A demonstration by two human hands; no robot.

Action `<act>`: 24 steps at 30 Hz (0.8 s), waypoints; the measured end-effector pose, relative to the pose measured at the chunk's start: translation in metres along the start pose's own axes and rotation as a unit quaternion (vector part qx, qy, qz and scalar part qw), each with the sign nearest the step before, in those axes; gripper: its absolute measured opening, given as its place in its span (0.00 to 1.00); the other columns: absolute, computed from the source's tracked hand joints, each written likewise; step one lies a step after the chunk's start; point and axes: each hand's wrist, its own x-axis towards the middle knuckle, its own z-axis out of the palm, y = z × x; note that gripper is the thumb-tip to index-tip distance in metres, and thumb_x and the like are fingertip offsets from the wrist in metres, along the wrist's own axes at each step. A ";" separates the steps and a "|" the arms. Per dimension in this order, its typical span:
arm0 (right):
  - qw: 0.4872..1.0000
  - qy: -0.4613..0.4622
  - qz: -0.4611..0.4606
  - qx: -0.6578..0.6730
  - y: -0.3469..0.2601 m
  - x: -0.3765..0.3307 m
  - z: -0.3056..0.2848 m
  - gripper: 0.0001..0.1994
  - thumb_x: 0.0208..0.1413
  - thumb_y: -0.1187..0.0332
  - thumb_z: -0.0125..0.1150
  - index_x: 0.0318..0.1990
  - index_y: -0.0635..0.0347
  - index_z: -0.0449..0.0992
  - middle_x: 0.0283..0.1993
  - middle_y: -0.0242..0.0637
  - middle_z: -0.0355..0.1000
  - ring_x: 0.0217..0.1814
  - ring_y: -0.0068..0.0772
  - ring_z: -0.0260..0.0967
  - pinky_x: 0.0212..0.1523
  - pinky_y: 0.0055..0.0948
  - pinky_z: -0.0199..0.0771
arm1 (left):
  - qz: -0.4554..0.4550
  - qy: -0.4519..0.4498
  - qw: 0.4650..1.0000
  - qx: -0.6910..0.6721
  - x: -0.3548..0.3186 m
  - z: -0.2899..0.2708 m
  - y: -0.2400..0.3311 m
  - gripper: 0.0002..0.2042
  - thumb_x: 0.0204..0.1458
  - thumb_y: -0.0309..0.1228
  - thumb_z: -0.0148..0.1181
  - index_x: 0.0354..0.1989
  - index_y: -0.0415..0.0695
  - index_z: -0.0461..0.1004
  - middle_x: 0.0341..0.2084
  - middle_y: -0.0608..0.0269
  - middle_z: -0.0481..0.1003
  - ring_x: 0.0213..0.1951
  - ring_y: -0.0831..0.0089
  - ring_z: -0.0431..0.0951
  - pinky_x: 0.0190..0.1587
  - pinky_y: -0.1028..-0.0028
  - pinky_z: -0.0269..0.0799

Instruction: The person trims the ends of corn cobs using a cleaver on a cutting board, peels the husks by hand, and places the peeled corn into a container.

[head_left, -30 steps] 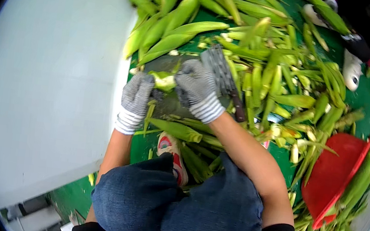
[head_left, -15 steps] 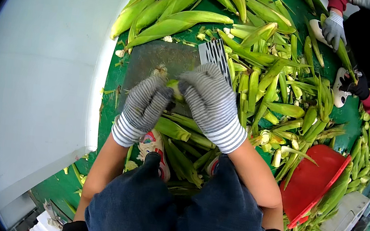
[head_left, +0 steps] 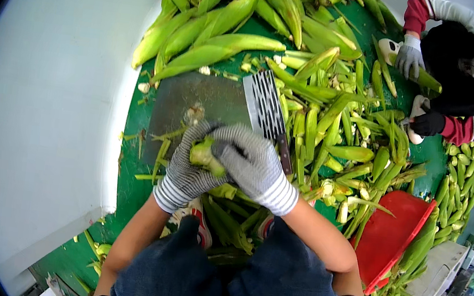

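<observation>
The corn ear (head_left: 205, 155) lies between both gloved hands above the grey cutting plate (head_left: 195, 98), just over the person's knees — the left hand (head_left: 187, 168) has its fingers curled under and around it, and the right hand (head_left: 250, 160) has its fingers closed over its top and over a dark handle. The ridged cleaver blade (head_left: 265, 107) slants up from that handle (resting partly on the plate). Unhusked cobs (head_left: 213, 50) are heaped beyond on the green floor (head_left: 126, 182); a red rectangular tray (head_left: 392, 235) lies to the right — no labels are legible.
</observation>
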 end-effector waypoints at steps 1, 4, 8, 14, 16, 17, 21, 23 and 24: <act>0.998 -0.050 -0.012 0.028 -0.007 0.000 -0.009 0.09 0.52 0.75 0.52 0.41 0.65 0.71 0.37 0.40 0.70 0.36 0.28 0.68 0.41 0.24 0.68 | 0.009 0.038 0.995 0.089 -0.011 -0.009 -0.001 0.29 0.37 0.28 0.68 0.50 0.39 0.62 0.46 0.53 0.68 0.50 0.63 0.68 0.52 0.67 0.65; 0.995 0.032 -0.076 -0.060 0.005 -0.014 -0.044 0.21 0.45 0.71 0.60 0.49 0.62 0.68 0.48 0.47 0.67 0.49 0.47 0.65 0.50 0.31 0.66 | 0.027 0.095 0.995 0.017 0.009 -0.007 0.023 0.17 0.46 0.31 0.61 0.42 0.40 0.65 0.38 0.55 0.71 0.43 0.64 0.72 0.48 0.66 0.68; 0.985 -0.050 0.012 -0.162 0.041 -0.060 -0.043 0.47 0.32 0.55 0.70 0.59 0.68 0.52 0.50 0.52 0.65 0.53 0.51 0.63 0.52 0.34 0.66 | -0.187 0.193 0.841 -0.470 0.049 -0.006 0.026 0.15 0.56 0.46 0.46 0.35 0.46 0.67 0.28 0.62 0.71 0.31 0.72 0.72 0.35 0.71 0.71; 0.983 0.004 0.181 -0.032 0.002 -0.096 -0.101 0.39 0.35 0.58 0.66 0.56 0.64 0.59 0.49 0.54 0.67 0.52 0.48 0.66 0.52 0.34 0.65 | -0.199 0.225 0.919 -0.257 0.110 -0.036 0.016 0.25 0.56 0.41 0.43 0.58 0.39 0.57 0.57 0.53 0.60 0.56 0.61 0.62 0.60 0.63 0.55; 0.970 0.154 0.180 -0.048 -0.016 -0.150 -0.146 0.38 0.38 0.60 0.64 0.58 0.64 0.57 0.55 0.51 0.63 0.57 0.44 0.61 0.57 0.33 0.60 | -0.172 0.149 0.957 -0.181 0.142 -0.050 -0.018 0.24 0.56 0.37 0.44 0.58 0.37 0.56 0.57 0.53 0.59 0.58 0.59 0.59 0.61 0.64 0.53; 0.952 0.258 0.136 -0.092 -0.017 -0.189 -0.169 0.36 0.40 0.61 0.62 0.59 0.64 0.57 0.58 0.49 0.61 0.60 0.42 0.59 0.59 0.32 0.57 | -0.142 0.064 0.988 0.011 0.159 -0.075 -0.063 0.23 0.56 0.36 0.45 0.57 0.36 0.58 0.55 0.52 0.62 0.57 0.62 0.61 0.60 0.67 0.54; 0.784 0.584 0.149 -0.150 -0.081 -0.327 -0.247 0.32 0.48 0.59 0.60 0.59 0.63 0.58 0.54 0.40 0.63 0.54 0.33 0.61 0.54 0.30 0.62 | -0.052 -0.111 0.845 0.521 0.207 -0.163 -0.269 0.28 0.52 0.37 0.52 0.59 0.36 0.55 0.57 0.47 0.58 0.58 0.56 0.58 0.60 0.68 0.51; 0.738 0.665 0.107 -0.052 -0.097 -0.383 -0.276 0.30 0.50 0.57 0.59 0.58 0.61 0.59 0.50 0.38 0.67 0.47 0.30 0.66 0.47 0.28 0.69 | -0.034 -0.099 0.863 0.494 0.215 -0.212 -0.322 0.32 0.48 0.36 0.55 0.60 0.37 0.53 0.57 0.47 0.59 0.57 0.55 0.59 0.59 0.68 0.52; 0.720 0.683 0.119 0.029 -0.085 -0.415 -0.295 0.30 0.50 0.56 0.59 0.57 0.61 0.60 0.48 0.40 0.68 0.45 0.32 0.68 0.45 0.30 0.71 | -0.026 -0.091 0.811 0.577 0.228 -0.273 -0.323 0.33 0.46 0.36 0.57 0.60 0.37 0.52 0.57 0.48 0.59 0.56 0.55 0.60 0.58 0.69 0.54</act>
